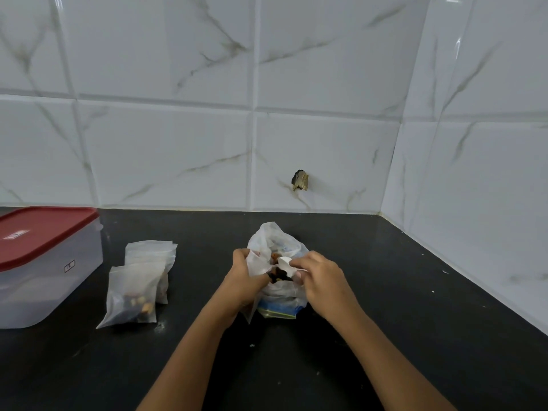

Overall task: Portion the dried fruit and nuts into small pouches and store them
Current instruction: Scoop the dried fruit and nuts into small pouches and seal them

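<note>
The black counter lies open on the right, up to the tiled corner. A red-lidded container stands far left, its labels too blurred to read. Mid-counter, a clear bag shows dark fruit and nuts. Filled pouches lie between the two. The left hand and right hand grip the bag's mouth.

The black worktop carried 1 clear container with a red lid at the left, filled pouches just beside it, and a plastic bag near the middle.
</note>
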